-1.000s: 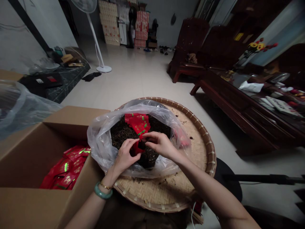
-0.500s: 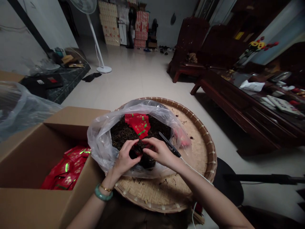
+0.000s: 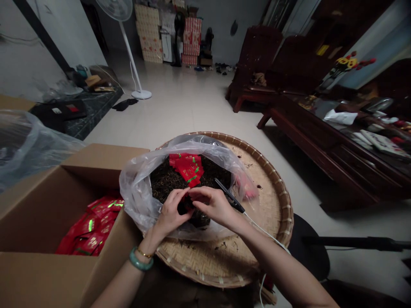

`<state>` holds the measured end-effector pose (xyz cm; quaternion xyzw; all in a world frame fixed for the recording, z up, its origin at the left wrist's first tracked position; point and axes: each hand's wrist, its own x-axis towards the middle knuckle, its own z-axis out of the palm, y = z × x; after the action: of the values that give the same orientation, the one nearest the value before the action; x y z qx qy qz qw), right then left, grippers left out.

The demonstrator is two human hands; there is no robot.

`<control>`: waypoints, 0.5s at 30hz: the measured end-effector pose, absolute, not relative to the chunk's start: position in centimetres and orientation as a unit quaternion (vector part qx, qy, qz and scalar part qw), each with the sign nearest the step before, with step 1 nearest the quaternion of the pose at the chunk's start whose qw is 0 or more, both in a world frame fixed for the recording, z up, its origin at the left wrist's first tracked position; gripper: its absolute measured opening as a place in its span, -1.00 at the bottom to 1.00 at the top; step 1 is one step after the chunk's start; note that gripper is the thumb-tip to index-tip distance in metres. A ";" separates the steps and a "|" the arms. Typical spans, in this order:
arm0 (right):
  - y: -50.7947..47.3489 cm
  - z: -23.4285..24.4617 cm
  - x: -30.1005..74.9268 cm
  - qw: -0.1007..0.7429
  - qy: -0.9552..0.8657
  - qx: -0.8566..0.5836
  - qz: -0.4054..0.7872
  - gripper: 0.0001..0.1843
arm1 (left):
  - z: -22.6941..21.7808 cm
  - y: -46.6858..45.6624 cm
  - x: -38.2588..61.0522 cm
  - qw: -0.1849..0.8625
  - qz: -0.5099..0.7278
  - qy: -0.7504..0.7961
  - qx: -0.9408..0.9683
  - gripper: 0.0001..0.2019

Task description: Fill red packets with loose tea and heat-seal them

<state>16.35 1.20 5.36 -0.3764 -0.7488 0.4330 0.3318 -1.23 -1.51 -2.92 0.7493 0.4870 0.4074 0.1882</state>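
Note:
My left hand (image 3: 169,214) and my right hand (image 3: 212,206) meet over a clear plastic bag (image 3: 138,192) of dark loose tea leaves (image 3: 163,179). Both pinch a small red packet (image 3: 186,206), mostly hidden between the fingers. A black tool with a white cord (image 3: 229,196) lies against my right hand. A stack of red packets with green marks (image 3: 189,167) rests on the leaves just beyond my hands. The bag sits on a round woven bamboo tray (image 3: 266,205).
An open cardboard box (image 3: 48,201) at my left holds several red packets (image 3: 93,222). Another clear bag (image 3: 22,141) is at far left. A dark wooden table (image 3: 334,141) and chairs stand at right, a standing fan (image 3: 128,47) and stacked cartons at the back.
My hands have drawn closer together and lowered the red packet onto the leaves. The black corded tool has come into view beside my right hand.

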 end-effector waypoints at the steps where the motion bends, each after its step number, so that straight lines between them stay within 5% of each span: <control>1: 1.1 5.4 16.5 0.339 -0.747 -0.381 0.426 -0.64 | -2.9 -1.5 -1.3 0.187 0.406 0.488 0.749 -0.41; 5: 0.3 5.4 16.9 0.327 -0.800 -0.385 0.324 -0.80 | -3.1 -1.5 -1.4 0.179 0.402 0.486 0.755 -0.41; 10: -0.5 3.8 16.5 0.178 -0.891 -0.390 0.150 -0.81 | -2.9 -1.4 -1.3 0.184 0.383 0.489 0.762 -0.39; 15: 0.3 2.6 17.0 0.170 -0.882 -0.389 0.202 -0.88 | -2.6 -1.1 -1.5 0.190 0.351 0.486 0.778 -0.48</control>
<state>16.97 0.30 2.58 -0.3895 -0.8823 0.2023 0.1702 -1.47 -1.14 -2.58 0.7776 0.4863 0.3506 0.1896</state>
